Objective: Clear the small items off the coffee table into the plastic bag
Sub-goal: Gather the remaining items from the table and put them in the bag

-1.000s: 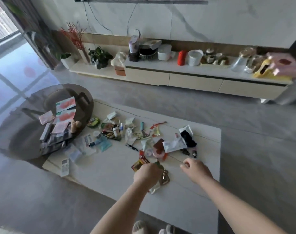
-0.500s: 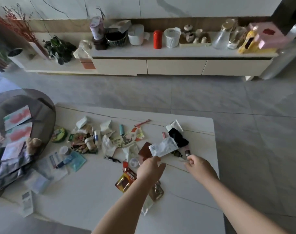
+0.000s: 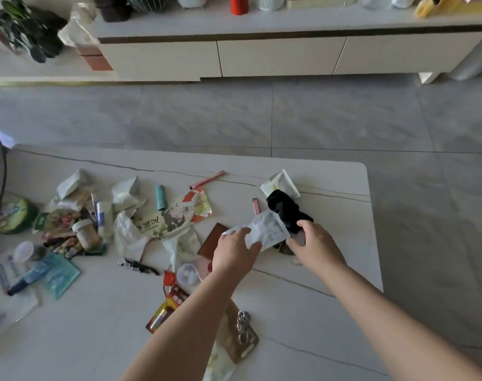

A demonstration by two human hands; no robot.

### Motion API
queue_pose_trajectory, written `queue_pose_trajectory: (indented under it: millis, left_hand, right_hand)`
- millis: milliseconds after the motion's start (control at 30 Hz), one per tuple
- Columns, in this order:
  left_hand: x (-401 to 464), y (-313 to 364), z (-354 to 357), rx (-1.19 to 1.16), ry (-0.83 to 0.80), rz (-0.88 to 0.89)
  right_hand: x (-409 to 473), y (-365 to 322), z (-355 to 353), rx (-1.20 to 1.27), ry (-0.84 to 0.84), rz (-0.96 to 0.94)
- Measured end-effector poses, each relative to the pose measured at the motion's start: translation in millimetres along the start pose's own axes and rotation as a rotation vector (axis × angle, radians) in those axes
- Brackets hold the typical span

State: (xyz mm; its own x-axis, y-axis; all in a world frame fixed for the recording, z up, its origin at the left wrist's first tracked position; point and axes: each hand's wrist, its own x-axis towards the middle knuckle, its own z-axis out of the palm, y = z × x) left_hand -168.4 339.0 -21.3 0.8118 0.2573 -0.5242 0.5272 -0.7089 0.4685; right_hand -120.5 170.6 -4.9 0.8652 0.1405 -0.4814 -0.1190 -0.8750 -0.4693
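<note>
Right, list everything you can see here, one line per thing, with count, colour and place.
coffee table: 1, white marbled, foreground
white packet: 1, white with grey print, between both hands
black cloth: 1, black, by the right hand
teal tube: 1, teal, table middle
pink stick: 1, pink, far table edge
printed wrapper: 1, orange and cream, table middle
small jar: 1, tan with pale lid, left pile
red cap: 1, red, near the left forearm
battery pack: 1, red and yellow, beside the left forearm
metal chain: 1, silver, on a brown card
low cabinet: 1, cream, far wall
left hand: 1, touching the packet
right hand: 1, at the packet's other end
</note>
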Motion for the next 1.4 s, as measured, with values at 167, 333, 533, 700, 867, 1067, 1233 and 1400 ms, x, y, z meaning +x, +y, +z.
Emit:
queue_pose_trajectory:
  millis: [167, 333, 533, 700, 867, 1067, 1233, 1400]
  left_hand:
    - [40, -10, 28, 0.192, 0.018, 0.096]
    - [67, -20, 52, 0.234, 0.044, 0.073]
    - [67, -20, 58, 0.268, 0.120, 0.023]
    - [55, -17, 53, 0.157, 0.072, -0.016]
    - [37, -17, 43, 0.051, 0.015, -0.088]
    - [28, -14, 38, -0.032, 0.030, -0.160]
    - [7, -4, 38, -0.185, -0.009, -0.238]
    - [-41, 7, 18, -0.281, -0.026, -0.328]
  right_hand:
    - [49, 10, 27, -0.041, 0.029, -0.091]
    - [75, 18, 51, -0.088, 0.030, -0.108]
    - [76, 27, 65, -0.168, 0.113, -0.069]
    - [69, 30, 44, 0.089, 0.148, 0.014]
    - [55, 46, 10, 0.277, 0.152, 0.107]
    - [39, 74, -9, 0.369, 0.139, 0.249]
    - [6, 80, -7, 0.395, 0.092, 0.284]
    - [-42, 57, -19, 0.455, 0.012, 0.282]
